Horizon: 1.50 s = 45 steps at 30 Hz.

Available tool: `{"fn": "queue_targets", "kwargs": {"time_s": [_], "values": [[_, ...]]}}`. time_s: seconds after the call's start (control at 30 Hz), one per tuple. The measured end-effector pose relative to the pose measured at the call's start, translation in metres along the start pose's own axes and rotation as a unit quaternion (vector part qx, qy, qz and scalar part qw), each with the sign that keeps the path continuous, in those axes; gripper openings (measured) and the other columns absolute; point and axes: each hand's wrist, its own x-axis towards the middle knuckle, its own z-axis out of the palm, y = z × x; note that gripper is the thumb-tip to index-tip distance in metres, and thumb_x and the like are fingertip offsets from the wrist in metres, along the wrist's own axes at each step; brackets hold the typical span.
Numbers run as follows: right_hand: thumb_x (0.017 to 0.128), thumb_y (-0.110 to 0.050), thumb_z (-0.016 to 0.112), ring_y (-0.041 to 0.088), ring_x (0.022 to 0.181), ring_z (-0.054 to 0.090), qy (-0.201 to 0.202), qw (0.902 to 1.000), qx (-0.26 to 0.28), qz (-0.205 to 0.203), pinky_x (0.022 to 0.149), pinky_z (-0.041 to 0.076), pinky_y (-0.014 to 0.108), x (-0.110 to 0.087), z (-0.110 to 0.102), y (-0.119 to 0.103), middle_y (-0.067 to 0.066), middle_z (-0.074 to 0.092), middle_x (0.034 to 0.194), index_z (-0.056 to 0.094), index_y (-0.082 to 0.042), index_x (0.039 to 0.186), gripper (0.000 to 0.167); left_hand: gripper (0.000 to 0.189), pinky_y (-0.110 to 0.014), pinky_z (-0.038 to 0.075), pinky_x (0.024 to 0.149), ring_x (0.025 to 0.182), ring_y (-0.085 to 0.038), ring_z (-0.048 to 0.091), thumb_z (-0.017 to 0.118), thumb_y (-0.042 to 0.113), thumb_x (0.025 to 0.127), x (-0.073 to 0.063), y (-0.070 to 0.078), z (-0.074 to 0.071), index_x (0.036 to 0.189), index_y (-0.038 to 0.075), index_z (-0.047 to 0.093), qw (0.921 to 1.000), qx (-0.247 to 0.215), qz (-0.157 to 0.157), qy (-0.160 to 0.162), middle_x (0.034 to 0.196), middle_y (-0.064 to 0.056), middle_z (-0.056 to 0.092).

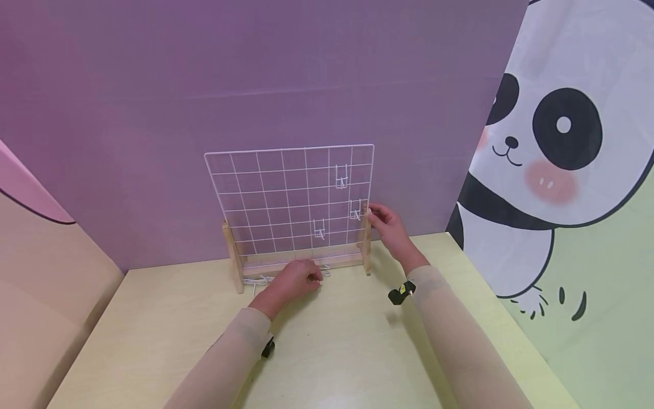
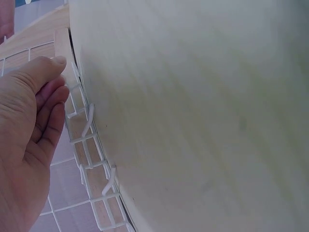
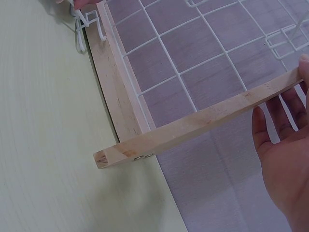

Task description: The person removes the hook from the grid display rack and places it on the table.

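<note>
A white wire grid rack (image 1: 293, 196) stands in a wooden base with two posts. My right hand (image 1: 390, 230) grips its right wooden post (image 3: 207, 116), thumb on one side and fingers on the other. Low at the front of the base, my left hand (image 1: 293, 281) hovers with loosely bent fingers and nothing visible between them. Loose white wire hooks (image 1: 258, 280) lie along the base beside it; more of these hooks (image 2: 110, 181) show close to its fingers in the left wrist view. On the grid's right half hang an upper hook (image 1: 341, 182), a middle hook (image 1: 355, 214) and a lower hook (image 1: 319, 233).
The rack stands near the back edge of a pale wooden table (image 1: 327, 352). A purple backdrop (image 1: 286, 74) rises behind it. To the right is a wall with a panda picture (image 1: 511, 238), and a pinkish panel (image 1: 46, 272) borders the left side.
</note>
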Motion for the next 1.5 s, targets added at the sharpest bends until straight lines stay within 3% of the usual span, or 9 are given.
{"fn": "queue_targets", "kwargs": {"time_s": [0.27,0.6,0.9,1.0,1.23,1.5], "values": [[0.116,-0.014,0.06,0.027,0.135,0.061,0.003,1.0,0.001,-0.004,0.124,0.045,0.048,0.0,0.0,0.001,0.021,0.065,0.145,0.062,0.0,0.149,0.037,0.009,-0.036,0.062,0.091,0.091,-0.014,0.065,0.086,0.005,0.096,-0.001,-0.001,0.002,0.102,0.011,0.081,0.9999,-0.009,-0.005,-0.004,0.096,0.005,0.07],[0.116,-0.015,0.06,0.03,0.138,0.06,0.003,1.0,0.0,0.002,0.124,0.045,0.049,0.001,0.0,0.0,0.021,0.065,0.148,0.061,-0.001,0.15,0.037,0.009,-0.034,0.062,0.088,0.089,-0.014,0.065,0.086,0.003,0.095,-0.001,-0.004,0.0,0.099,0.009,0.081,0.9996,-0.014,0.02,0.011,0.094,0.004,0.069],[0.116,-0.016,0.059,0.027,0.135,0.06,0.004,1.0,-0.006,0.003,0.123,0.046,0.049,0.003,-0.001,-0.001,0.022,0.064,0.147,0.06,0.0,0.151,0.039,0.011,-0.034,0.062,0.089,0.091,-0.013,0.065,0.088,0.007,0.095,-0.001,-0.004,-0.004,0.1,0.013,0.08,0.9992,-0.032,-0.007,0.024,0.096,0.005,0.07],[0.116,-0.016,0.06,0.027,0.133,0.06,0.005,1.0,-0.004,0.001,0.123,0.047,0.05,0.003,-0.002,-0.002,0.023,0.064,0.147,0.061,0.0,0.151,0.039,0.01,-0.038,0.063,0.091,0.093,-0.016,0.067,0.086,0.008,0.097,-0.001,-0.003,-0.006,0.101,0.013,0.079,0.9976,-0.05,-0.014,0.046,0.098,0.004,0.07],[0.115,-0.016,0.061,0.022,0.128,0.062,0.006,1.0,-0.002,0.0,0.12,0.049,0.047,0.001,-0.001,-0.002,0.022,0.065,0.145,0.062,0.001,0.149,0.038,0.009,-0.045,0.064,0.095,0.103,-0.023,0.072,0.083,0.008,0.098,-0.001,0.001,-0.011,0.103,0.014,0.079,0.9881,-0.077,-0.027,0.13,0.104,0.001,0.073],[0.115,-0.016,0.061,0.021,0.127,0.062,0.009,1.0,0.001,-0.001,0.12,0.049,0.046,0.0,0.002,-0.002,0.018,0.067,0.141,0.062,0.001,0.149,0.037,0.019,-0.051,0.061,0.099,0.11,-0.033,0.071,0.084,0.01,0.098,0.007,0.013,-0.023,0.114,0.006,0.075,0.9692,-0.109,-0.025,0.219,0.112,-0.009,0.071]]}}
